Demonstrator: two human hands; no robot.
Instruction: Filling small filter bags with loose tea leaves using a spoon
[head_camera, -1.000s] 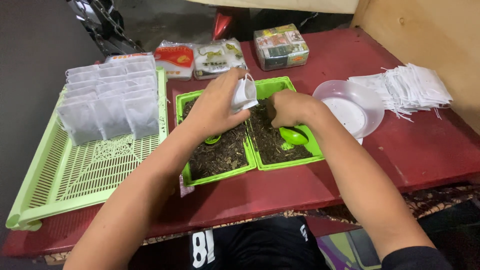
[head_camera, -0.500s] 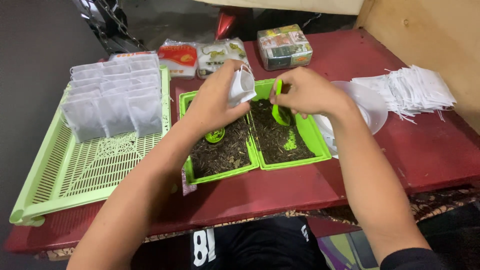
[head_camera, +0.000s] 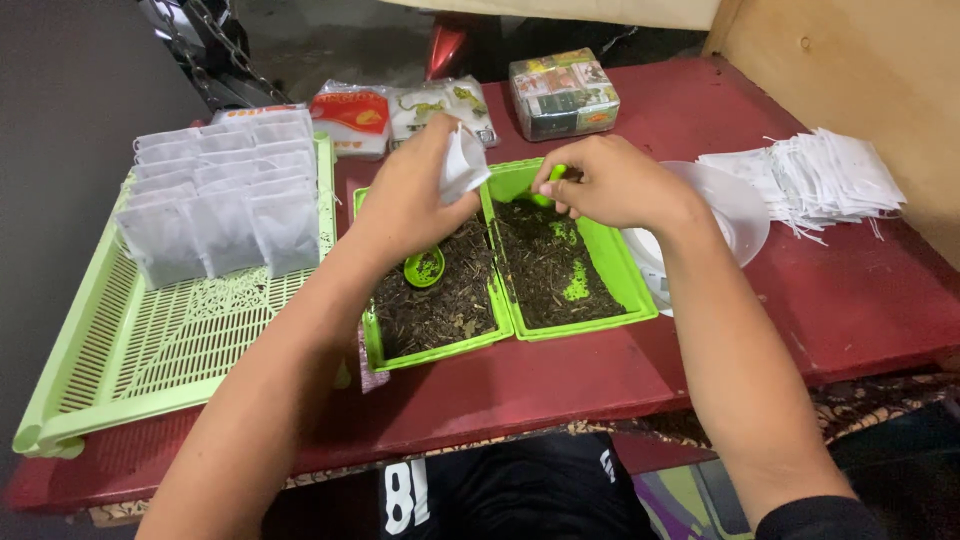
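My left hand (head_camera: 410, 200) holds a small white filter bag (head_camera: 463, 163) up above the left green tray (head_camera: 437, 349) of dark dried leaves. My right hand (head_camera: 610, 183) grips a green scoop (head_camera: 548, 186), raised over the right green tray (head_camera: 626, 270) of the same leaves, close to the bag's mouth. A second green scoop (head_camera: 424, 267) lies in the left tray among the leaves.
A large light-green slatted basket (head_camera: 150, 350) at the left holds rows of filled white bags (head_camera: 215, 200). A white plastic bowl (head_camera: 735, 205) and a stack of flat empty bags (head_camera: 815, 175) lie at the right. Several packets (head_camera: 400, 112) and a wrapped box (head_camera: 562, 92) sit at the back of the red table (head_camera: 600, 380).
My right hand lifted the green scoop out of the right tray's leaves and brought it up toward the bag. My left hand shifted slightly left and up with the bag.
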